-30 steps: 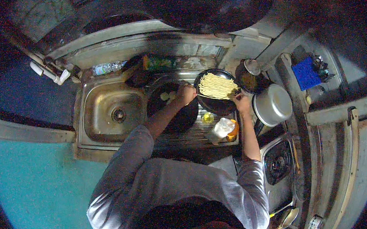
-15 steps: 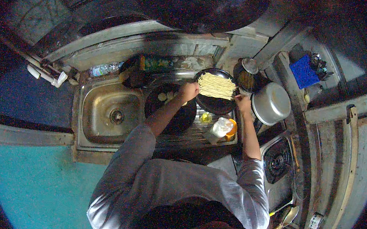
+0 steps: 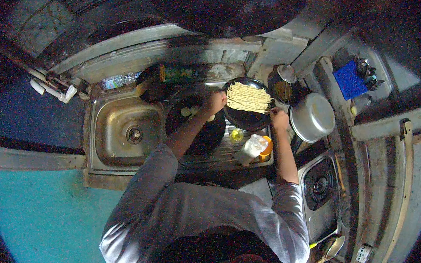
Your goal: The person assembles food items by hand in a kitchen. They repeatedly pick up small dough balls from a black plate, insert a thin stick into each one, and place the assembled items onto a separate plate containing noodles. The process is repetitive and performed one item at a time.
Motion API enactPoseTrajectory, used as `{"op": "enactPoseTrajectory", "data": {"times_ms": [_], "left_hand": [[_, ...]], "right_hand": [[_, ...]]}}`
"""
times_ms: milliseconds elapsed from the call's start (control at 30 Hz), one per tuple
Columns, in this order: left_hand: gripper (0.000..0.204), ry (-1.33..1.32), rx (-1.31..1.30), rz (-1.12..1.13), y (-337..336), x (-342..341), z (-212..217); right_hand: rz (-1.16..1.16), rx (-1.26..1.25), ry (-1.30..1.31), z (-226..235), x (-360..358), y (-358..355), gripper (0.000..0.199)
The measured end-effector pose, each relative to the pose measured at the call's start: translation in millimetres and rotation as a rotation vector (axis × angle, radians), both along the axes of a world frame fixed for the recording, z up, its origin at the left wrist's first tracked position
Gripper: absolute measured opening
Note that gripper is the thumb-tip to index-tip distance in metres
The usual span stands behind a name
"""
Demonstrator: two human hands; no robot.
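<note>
Pale yellow noodle strands lie side by side across a round black tray on the steel counter. My left hand is closed at their left edge, fingertips against the strands. At their lower right edge, my right hand is closed in a pinch at the strand ends. What exactly lies between the fingertips is too small to see clearly. Beneath my left forearm sits a dark round pan with several pale dough pieces in it, partly hidden by the arm.
Nearer me stand a small glass of yellow liquid, a white plastic bag and an orange container. To the right are a large metal pot and a gas stove. A steel sink is at the left.
My two hands stay at the sides of the noodles, with only slight shifts of the fingers. The tray and the things around it look the same.
</note>
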State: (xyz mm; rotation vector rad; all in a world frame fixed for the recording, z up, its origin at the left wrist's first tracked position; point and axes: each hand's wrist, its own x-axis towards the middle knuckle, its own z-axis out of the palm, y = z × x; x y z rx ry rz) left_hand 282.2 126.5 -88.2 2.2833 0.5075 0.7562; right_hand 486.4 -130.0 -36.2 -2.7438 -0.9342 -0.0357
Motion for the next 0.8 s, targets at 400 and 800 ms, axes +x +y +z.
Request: {"op": "enactPoseTrajectory", "data": {"times_ms": [400,800], "left_hand": [[0.012,0.193,0.178,-0.038,4,-4,1],[0.025,0.302,0.113,-0.016,-2,-14,41]], "right_hand": [[0.031,-0.243,-0.127,-7,5,13,0.026],[0.048,-0.188,-0.11,11,-18,7,0.019]]}}
